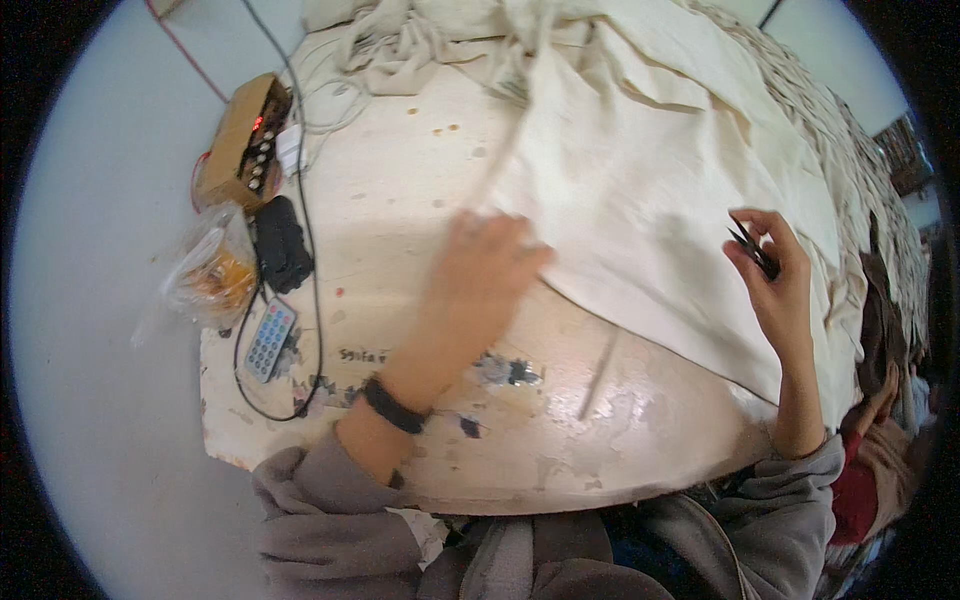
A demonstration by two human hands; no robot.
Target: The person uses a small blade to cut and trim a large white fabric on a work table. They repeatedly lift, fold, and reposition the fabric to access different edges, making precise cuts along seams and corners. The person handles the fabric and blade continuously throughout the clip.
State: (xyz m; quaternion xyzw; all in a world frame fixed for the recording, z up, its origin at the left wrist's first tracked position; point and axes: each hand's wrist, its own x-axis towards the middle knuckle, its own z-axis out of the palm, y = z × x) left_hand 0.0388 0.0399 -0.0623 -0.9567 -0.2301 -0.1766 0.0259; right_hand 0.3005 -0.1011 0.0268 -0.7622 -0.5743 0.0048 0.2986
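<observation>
A wide cream cloth (640, 200) lies over the right and far part of the table. My left hand (490, 265) is at the cloth's left edge, with a black band on its wrist. Motion smears its fingers, so I cannot make out whether they grip the fabric. Over the right part of the cloth, my right hand (785, 270) is closed around small black thread snips (757, 255). Their two pointed tips stick out toward the upper left, slightly apart.
Along the table's left side stand a brown box with knobs and red lights (243, 140), a black pouch-like object (283, 243), a clear plastic bag (212, 270) and a grey remote control (271, 338). A black cable (316, 330) loops there. Another person's arm (877, 400) shows at far right.
</observation>
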